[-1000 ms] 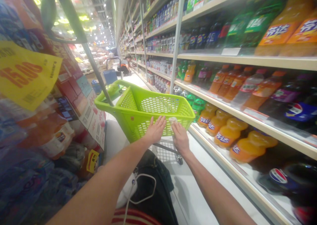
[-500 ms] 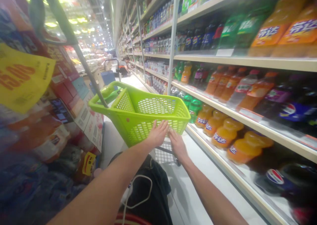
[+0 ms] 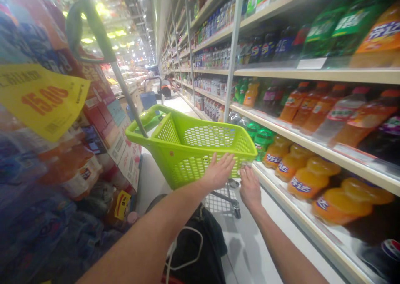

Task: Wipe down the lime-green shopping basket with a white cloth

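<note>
A lime-green shopping basket cart (image 3: 165, 163) with perforated walls stands tilted in front of me. My left hand (image 3: 219, 170) is held before its near side wall, palm down, fingers stretched out; whether it touches the wall I cannot tell. Just right of it, my right hand (image 3: 250, 189) is by the basket's near right corner with fingers together and bent. A small, greyish, shiny patch shows at its fingertips, too unclear to name. The cart's grey handle (image 3: 109, 46) rises at the upper left.
Drink shelves (image 3: 300, 75) line the right side, with orange soda bottles (image 3: 309, 178) on the bottom tier. Boxes (image 3: 120, 150), packed bottles and a yellow price sign (image 3: 46, 100) crowd the left. A blue trolley (image 3: 148, 100) stands farther along the aisle, near a person.
The view has swung left, so the cart and shelves sit farther right in the picture. My hands, touching at the fingers before, are now slightly apart.
</note>
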Tool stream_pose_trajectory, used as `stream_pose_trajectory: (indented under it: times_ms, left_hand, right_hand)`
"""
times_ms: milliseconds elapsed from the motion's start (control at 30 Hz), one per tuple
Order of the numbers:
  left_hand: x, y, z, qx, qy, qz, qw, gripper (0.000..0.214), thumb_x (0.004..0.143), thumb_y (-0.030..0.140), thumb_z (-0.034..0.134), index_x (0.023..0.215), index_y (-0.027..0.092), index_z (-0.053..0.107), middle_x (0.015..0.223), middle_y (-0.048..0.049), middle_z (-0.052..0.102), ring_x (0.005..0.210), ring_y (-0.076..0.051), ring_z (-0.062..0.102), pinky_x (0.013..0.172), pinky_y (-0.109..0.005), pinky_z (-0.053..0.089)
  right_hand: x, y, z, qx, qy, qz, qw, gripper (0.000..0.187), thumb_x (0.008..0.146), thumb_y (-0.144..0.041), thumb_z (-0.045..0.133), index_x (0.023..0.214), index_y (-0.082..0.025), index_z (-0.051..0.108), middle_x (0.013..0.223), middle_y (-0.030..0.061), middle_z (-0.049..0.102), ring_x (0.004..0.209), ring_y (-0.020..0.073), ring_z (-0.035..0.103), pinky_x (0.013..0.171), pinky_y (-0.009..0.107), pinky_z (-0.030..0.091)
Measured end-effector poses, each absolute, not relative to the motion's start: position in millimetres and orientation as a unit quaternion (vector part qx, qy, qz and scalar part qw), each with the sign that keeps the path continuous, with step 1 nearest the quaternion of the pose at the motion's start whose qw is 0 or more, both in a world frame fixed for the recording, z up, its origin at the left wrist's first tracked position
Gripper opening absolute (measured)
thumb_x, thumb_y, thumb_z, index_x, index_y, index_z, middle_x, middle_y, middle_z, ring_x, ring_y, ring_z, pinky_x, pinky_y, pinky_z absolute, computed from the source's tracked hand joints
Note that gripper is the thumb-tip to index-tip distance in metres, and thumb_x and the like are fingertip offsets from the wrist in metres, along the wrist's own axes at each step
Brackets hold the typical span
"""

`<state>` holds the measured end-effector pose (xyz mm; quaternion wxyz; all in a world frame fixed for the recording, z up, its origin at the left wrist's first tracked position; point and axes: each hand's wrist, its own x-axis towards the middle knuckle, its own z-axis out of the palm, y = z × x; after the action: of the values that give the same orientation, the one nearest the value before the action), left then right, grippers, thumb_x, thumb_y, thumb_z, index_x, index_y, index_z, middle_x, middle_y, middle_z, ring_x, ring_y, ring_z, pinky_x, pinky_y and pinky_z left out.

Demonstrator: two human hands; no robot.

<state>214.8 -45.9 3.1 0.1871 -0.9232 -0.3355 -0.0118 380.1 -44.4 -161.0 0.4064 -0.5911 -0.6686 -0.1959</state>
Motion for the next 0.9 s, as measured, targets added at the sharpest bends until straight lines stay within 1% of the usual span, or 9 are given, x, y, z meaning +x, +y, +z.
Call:
stream_pose_trajectory:
  times_ms: [67,133,233,300,433,533,633,767,900]
  left_hand:
    - [209,-46,0,-0.921,-0.343,-0.002,0.183,0.059,0.079,0.012,0.031,0.138,0.009,0.023,0.149,-0.0107,0.016,0.137,-0.022,0.012,0.108,-0.053,0.014]
    - [201,-45,-1,-0.919,-0.349,0.0,0.182,0.061,0.078,0.012,0.033,0.138,0.01,0.023,0.149,-0.0108,0.017,0.137,-0.022,0.013,0.108,-0.053,0.014]
    - [189,-40,0,-0.912,-0.364,-0.022,0.188,0.059,0.079,0.012,0.033,0.137,0.011,0.024,0.148,-0.0103,0.019,0.137,-0.021,0.013,0.108,-0.053,0.015]
    - [181,-35,2,-0.906,-0.375,-0.037,0.194,0.059,0.079,0.011,0.033,0.137,0.011,0.025,0.149,-0.0097,0.018,0.137,-0.02,0.012,0.108,-0.053,0.013]
    - [166,-26,5,-0.895,-0.394,-0.044,0.203,0.06,0.078,0.009,0.032,0.137,0.01,0.023,0.149,-0.0094,0.014,0.137,-0.021,0.01,0.108,-0.055,0.011]
    - [155,-23,4,-0.892,-0.401,-0.027,0.206,0.061,0.078,0.009,0.031,0.138,0.011,0.022,0.15,-0.0087,0.013,0.137,-0.021,0.008,0.108,-0.056,0.011]
    - [144,-24,0,-0.894,-0.397,-0.019,0.207,0.061,0.077,0.01,0.032,0.138,0.011,0.022,0.15,-0.0083,0.014,0.137,-0.021,0.008,0.108,-0.056,0.01]
    - [133,-27,-5,-0.896,-0.395,-0.021,0.205,0.061,0.078,0.01,0.033,0.138,0.01,0.023,0.149,-0.0085,0.015,0.137,-0.02,0.01,0.108,-0.056,0.01]
    - [125,-29,-2,-0.893,-0.401,-0.028,0.204,0.062,0.077,0.009,0.032,0.138,0.01,0.023,0.149,-0.0085,0.015,0.137,-0.021,0.01,0.108,-0.056,0.011]
  right_hand:
    - [375,-53,-168,-0.577,-0.694,-0.175,0.393,0.056,0.074,-0.001,0.034,0.128,-0.013,0.045,0.131,0.0165,0.047,0.124,0.0263,0.04,0.093,0.047,0.041]
    - [371,-61,-162,-0.563,-0.697,-0.166,0.412,0.058,0.075,-0.001,0.033,0.131,-0.015,0.041,0.132,0.0142,0.047,0.125,0.0245,0.04,0.095,0.046,0.041]
    - [364,-66,-130,-0.544,-0.661,-0.183,0.483,0.06,0.078,-0.003,0.034,0.136,-0.018,0.035,0.138,0.0112,0.041,0.128,0.0231,0.035,0.1,0.046,0.036]
    - [358,-62,-103,-0.524,-0.643,-0.203,0.52,0.058,0.079,-0.004,0.034,0.136,-0.019,0.034,0.139,0.0106,0.039,0.13,0.023,0.031,0.103,0.047,0.033]
    - [340,-41,-76,-0.506,-0.645,-0.225,0.527,0.054,0.082,-0.004,0.032,0.133,-0.017,0.038,0.138,0.0114,0.04,0.132,0.0231,0.028,0.103,0.048,0.031]
    - [324,-28,-89,-0.509,-0.674,-0.208,0.494,0.051,0.082,-0.004,0.031,0.13,-0.015,0.043,0.135,0.0132,0.044,0.132,0.0232,0.028,0.102,0.048,0.032]
    - [312,-27,-120,-0.508,-0.708,-0.189,0.453,0.05,0.08,-0.002,0.033,0.126,-0.013,0.047,0.132,0.0145,0.047,0.132,0.0237,0.028,0.1,0.047,0.035]
    - [306,-38,-152,-0.49,-0.751,-0.162,0.411,0.052,0.078,0.001,0.033,0.125,-0.014,0.049,0.128,0.0135,0.051,0.13,0.0231,0.033,0.098,0.046,0.038]
    - [298,-50,-134,-0.467,-0.752,-0.151,0.44,0.055,0.081,0.0,0.031,0.132,-0.017,0.042,0.133,0.0119,0.047,0.13,0.0209,0.033,0.1,0.044,0.038]
